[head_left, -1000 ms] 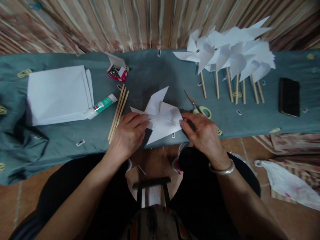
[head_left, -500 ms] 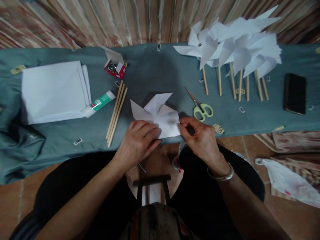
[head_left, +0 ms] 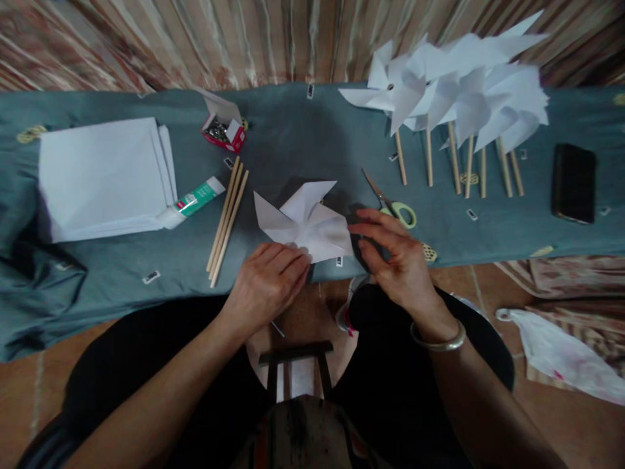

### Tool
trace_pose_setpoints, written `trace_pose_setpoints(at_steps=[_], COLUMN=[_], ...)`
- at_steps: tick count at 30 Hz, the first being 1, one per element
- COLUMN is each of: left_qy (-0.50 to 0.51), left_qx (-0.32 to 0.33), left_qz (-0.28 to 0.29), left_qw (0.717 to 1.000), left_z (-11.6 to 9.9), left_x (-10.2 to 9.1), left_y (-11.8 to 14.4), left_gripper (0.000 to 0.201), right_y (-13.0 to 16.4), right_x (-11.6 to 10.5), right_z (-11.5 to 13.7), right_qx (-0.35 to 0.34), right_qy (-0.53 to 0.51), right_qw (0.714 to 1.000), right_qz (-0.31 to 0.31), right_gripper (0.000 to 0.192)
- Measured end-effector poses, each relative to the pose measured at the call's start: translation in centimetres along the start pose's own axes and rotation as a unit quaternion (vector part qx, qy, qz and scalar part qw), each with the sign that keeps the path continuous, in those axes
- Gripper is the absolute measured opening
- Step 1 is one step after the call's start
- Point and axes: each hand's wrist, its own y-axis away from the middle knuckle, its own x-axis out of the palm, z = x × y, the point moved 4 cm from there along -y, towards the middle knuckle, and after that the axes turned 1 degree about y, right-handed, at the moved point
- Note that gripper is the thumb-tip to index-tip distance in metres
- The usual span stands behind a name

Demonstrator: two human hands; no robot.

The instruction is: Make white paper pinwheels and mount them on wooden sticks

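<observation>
A white folded paper pinwheel head (head_left: 305,221) lies on the grey-blue cloth (head_left: 293,137) near its front edge. My left hand (head_left: 267,280) rests at the paper's lower edge, fingers curled and touching it. My right hand (head_left: 393,257) hovers just right of the paper with fingers spread, holding nothing. Green-handled scissors (head_left: 393,207) lie just behind my right hand. A few wooden sticks (head_left: 227,218) lie left of the paper.
A stack of white paper (head_left: 102,176) and a glue tube (head_left: 198,198) lie at the left, a red box of pins (head_left: 222,130) behind. Finished pinwheels on sticks (head_left: 454,98) lie at the back right, next to a black phone (head_left: 573,182). A plastic bag (head_left: 561,355) is on the floor.
My right hand has let go of the paper's right edge and opened its fingers. My left hand slid back to the paper's lower edge. The pinwheel head has turned a little.
</observation>
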Motion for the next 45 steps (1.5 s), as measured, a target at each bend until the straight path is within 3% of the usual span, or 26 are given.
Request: trace_pose_setpoints(at_steps=[5, 13, 24, 31, 45], left_qy=[-0.013, -0.003, 0.013, 0.014, 0.016], left_qx=[0.007, 0.008, -0.005, -0.013, -0.003], left_qz=[-0.003, 0.006, 0.003, -0.003, 0.018], left_qw=[1.000, 1.000, 1.000, 1.000, 1.000], left_z=[-0.2, -0.5, -0.6, -0.6, -0.6], left_x=[-0.3, -0.5, -0.3, -0.4, 0.0], left_y=[0.1, 0.5, 0.9, 1.0, 1.1], left_gripper=[0.013, 0.012, 0.014, 0.027, 0.024], right_y=[-0.2, -0.6, -1.3, -1.7, -1.4], right_x=[0.8, 1.2, 2.8, 3.8, 4.8], right_z=[0.1, 1.1, 1.9, 2.0, 1.6], right_qx=[-0.014, -0.010, -0.029, -0.047, -0.063], right_qy=[-0.076, -0.094, -0.018, 0.050, 0.113], right_qw=[0.995, 0.991, 0.999, 0.998, 0.992], right_qz=[0.061, 0.089, 0.042, 0.005, 0.000], right_gripper=[0.022, 0.008, 0.004, 0.008, 0.007])
